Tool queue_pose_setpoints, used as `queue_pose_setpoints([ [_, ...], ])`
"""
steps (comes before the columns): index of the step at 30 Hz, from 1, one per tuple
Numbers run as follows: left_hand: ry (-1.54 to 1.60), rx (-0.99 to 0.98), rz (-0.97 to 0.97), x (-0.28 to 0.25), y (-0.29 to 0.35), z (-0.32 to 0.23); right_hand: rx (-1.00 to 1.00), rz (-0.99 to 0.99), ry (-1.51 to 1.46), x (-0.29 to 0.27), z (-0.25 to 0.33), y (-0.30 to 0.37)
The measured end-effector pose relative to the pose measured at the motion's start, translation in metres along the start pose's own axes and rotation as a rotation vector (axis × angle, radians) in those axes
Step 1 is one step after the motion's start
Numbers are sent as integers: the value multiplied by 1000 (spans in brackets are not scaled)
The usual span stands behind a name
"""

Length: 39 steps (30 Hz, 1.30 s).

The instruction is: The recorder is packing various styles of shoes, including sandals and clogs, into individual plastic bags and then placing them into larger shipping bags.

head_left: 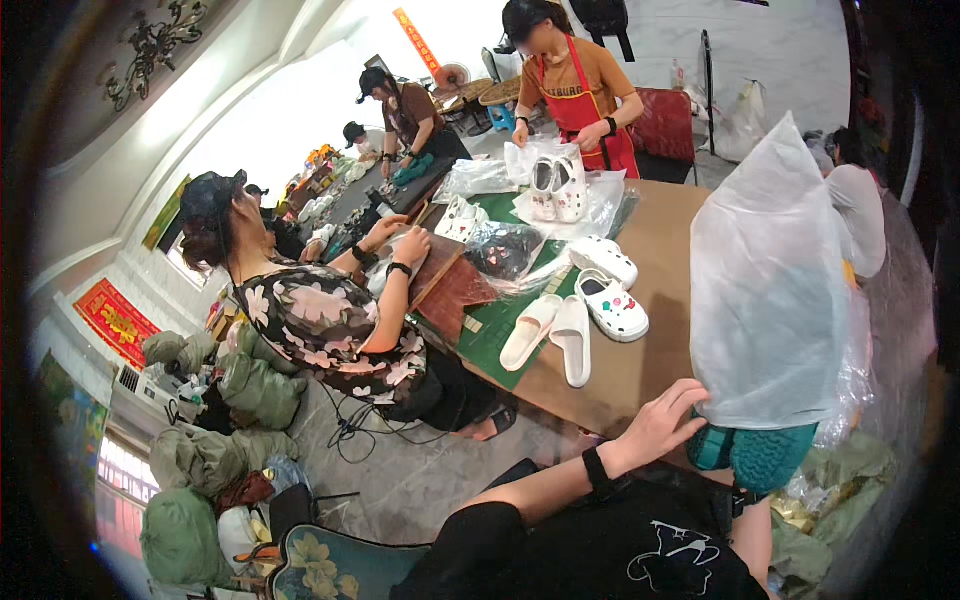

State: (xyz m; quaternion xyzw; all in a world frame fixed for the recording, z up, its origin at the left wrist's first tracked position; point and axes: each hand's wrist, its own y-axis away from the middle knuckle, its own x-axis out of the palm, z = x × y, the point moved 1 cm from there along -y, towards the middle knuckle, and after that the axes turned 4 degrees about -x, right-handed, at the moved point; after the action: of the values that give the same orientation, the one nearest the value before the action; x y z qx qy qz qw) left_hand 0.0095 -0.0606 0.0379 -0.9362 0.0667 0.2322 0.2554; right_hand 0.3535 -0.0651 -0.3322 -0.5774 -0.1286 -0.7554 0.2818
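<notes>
A frosted plastic bag [765, 300] stands tall at the right, drawn down over a pair of teal shoes [775, 460]. The ends of the shoes, with ridged soles, stick out below its mouth. My left hand [660, 425] pinches the lower left edge of the bag between thumb and fingers. My right forearm [755, 535] rises under the shoes with a dark band at the wrist. The right hand itself is hidden behind the shoes and bag, so its fingers do not show.
On the brown table [665, 240] sit white slides [570, 340], white clogs with charms [612, 305] and more white clogs [558, 190]. A co-worker in a red apron [590, 110] handles a clear bag across it; another in a floral top [320, 310] works at the left. Green sacks [185, 530] lie on the floor.
</notes>
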Motion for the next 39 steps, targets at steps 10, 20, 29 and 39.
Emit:
queue_pose_setpoints([
  [10, -150, 471, 99, 7, -58, -81, 2, 21, 99, 53, -10, -56],
  [20, 35, 205, -83, -12, -15, -51, -187, -131, 252, 149, -2, -20],
  [29, 926, -377, 81, 13, -42, -8, -354, -334, 388, 256, 30, -80],
  [39, 311, -191, 65, 1, -28, 0, -331, -336, 467, 260, -6, -73],
])
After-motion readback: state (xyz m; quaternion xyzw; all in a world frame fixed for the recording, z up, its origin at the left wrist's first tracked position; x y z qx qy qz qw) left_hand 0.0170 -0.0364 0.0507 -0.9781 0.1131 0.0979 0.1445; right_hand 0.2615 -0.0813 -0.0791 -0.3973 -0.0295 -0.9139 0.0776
